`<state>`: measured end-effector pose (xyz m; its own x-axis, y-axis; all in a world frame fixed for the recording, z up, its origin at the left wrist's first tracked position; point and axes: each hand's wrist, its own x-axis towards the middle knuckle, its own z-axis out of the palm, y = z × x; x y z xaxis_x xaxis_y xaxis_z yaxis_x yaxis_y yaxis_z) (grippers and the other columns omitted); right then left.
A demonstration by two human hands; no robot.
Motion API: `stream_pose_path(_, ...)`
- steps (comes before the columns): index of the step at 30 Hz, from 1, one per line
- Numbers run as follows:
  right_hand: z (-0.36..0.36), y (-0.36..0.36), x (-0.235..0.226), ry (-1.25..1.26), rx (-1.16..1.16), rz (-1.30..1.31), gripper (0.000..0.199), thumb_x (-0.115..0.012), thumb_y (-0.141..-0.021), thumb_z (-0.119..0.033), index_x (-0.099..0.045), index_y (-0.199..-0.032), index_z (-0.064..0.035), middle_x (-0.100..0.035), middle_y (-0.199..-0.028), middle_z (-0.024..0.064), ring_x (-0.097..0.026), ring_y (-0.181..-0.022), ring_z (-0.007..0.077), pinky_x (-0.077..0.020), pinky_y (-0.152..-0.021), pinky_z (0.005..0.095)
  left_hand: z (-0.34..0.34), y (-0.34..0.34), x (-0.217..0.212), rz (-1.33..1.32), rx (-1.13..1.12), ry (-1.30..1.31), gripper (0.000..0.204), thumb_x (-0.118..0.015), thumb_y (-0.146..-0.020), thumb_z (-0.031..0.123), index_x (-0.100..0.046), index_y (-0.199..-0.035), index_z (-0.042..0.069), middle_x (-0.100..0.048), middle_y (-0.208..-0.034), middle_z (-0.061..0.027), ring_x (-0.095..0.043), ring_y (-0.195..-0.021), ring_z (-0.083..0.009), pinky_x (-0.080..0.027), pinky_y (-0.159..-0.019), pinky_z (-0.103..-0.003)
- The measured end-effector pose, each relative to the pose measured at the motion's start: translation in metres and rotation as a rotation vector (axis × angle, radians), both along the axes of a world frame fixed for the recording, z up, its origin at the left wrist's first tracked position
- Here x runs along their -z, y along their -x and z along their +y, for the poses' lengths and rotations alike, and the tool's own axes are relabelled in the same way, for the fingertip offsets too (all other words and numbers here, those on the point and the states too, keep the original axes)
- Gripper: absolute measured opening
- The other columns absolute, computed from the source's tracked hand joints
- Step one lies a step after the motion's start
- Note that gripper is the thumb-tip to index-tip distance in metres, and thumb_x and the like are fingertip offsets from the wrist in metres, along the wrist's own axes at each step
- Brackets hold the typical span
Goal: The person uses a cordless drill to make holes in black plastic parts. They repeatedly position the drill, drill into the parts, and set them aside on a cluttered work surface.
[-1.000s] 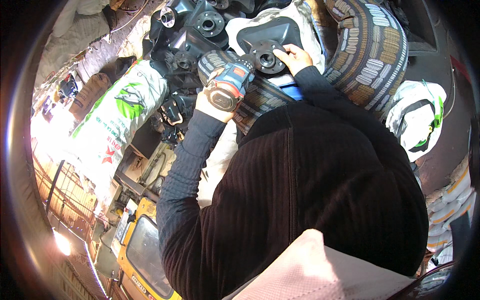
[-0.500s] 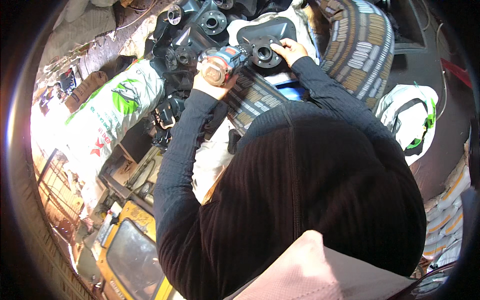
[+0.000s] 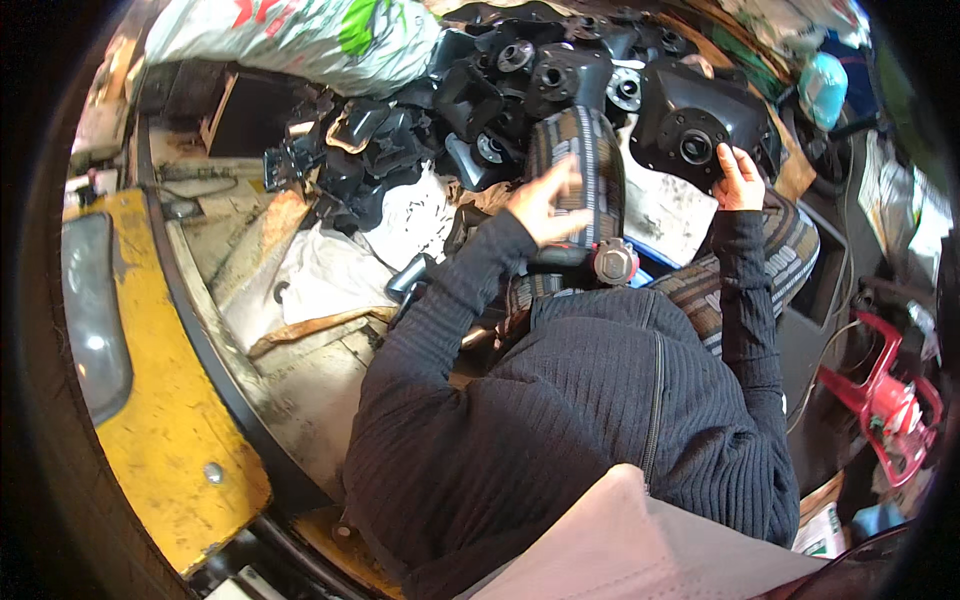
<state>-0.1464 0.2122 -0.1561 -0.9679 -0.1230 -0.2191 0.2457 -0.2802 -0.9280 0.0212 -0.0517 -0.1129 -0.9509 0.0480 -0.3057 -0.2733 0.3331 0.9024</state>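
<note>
My left hand is empty above my patterned trouser leg, its fingers spread and a little smeared by motion. Just below it, a cordless drill lies on my lap with its round end facing up. My right hand pinches the edge of a black flanged part. This part has a wide boxy body and a round flange with a central hole and small holes around it. A white sheet-like piece lies between my legs, under the part.
Similar black parts are heaped ahead and to the left. A white and green sack lies at the far left. The yellow machine panel stands at near left, and a red plastic object lies at the right.
My left hand has let go of the drill, which now lies on my lap. The view has swung left. My right hand stays at the flanged part.
</note>
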Motion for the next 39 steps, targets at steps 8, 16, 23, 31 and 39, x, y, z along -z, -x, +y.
stream_pose_path(8, -0.156, -0.033, -0.049, 0.065, -0.514, -0.053, 0.020, -0.061, -0.086, -0.025, -0.058, -0.098, -0.0100, -0.038, -0.056, -0.0093, -0.028, -0.037, 0.0013, -0.0217, -0.033, 0.0184, -0.086, 0.003, 0.024, 0.136, -0.660, -0.313, 0.026, -0.061, -0.085, 0.024, -0.055, -0.098, 0.002, -0.057, -0.071, -0.0019, -0.048, -0.039, -0.0087, -0.035, -0.034, -0.022)
stream_pose_path(16, -0.191, -0.077, -0.128, 0.002, -0.914, 0.011, 0.031, -0.054, -0.088, -0.027, -0.060, -0.108, -0.0040, -0.054, -0.067, -0.0051, -0.036, -0.047, 0.0010, -0.0246, -0.041, 0.0170, -0.179, 0.018, 0.138, 0.046, -1.123, -0.836, 0.025, -0.066, -0.080, 0.029, -0.054, -0.076, 0.008, -0.049, -0.053, -0.0024, -0.036, -0.030, -0.0127, -0.026, -0.028, -0.027)
stream_pose_path(23, -0.185, -0.146, -0.234, 0.902, -1.439, -0.158, 0.026, -0.060, -0.084, -0.010, -0.057, -0.096, 0.0128, -0.062, -0.092, 0.0233, -0.063, -0.069, 0.0237, -0.0484, -0.053, 0.0303, -0.237, 0.153, 0.206, -0.102, -1.185, -1.250, 0.029, -0.059, -0.085, 0.033, -0.050, -0.088, 0.006, -0.054, -0.067, -0.0106, -0.051, -0.047, -0.0185, -0.041, -0.040, -0.032)
stream_pose_path(31, -0.213, -0.160, -0.201, 1.130, -1.527, -0.004, 0.016, -0.057, -0.085, -0.004, -0.059, -0.090, 0.0117, -0.060, -0.070, 0.0146, -0.048, -0.043, 0.0181, -0.0356, -0.036, 0.0291, -0.244, 0.052, 0.238, -0.078, -0.581, -0.313, 0.058, -0.062, -0.082, 0.034, -0.041, -0.129, 0.007, -0.061, -0.109, -0.0078, -0.064, -0.077, -0.0145, -0.050, -0.058, -0.032)
stream_pose_path(39, -0.210, -0.173, -0.164, 1.062, -1.458, 0.031, 0.016, -0.061, -0.083, -0.010, -0.054, -0.083, 0.0046, -0.047, -0.058, 0.0059, -0.039, -0.039, 0.0118, -0.0278, -0.032, 0.0245, -0.097, -0.180, 0.387, -0.734, -0.313, 0.710, 0.049, -0.059, -0.075, 0.044, -0.056, -0.112, 0.013, -0.055, -0.113, -0.0146, -0.052, -0.107, -0.0292, -0.041, -0.087, -0.045)
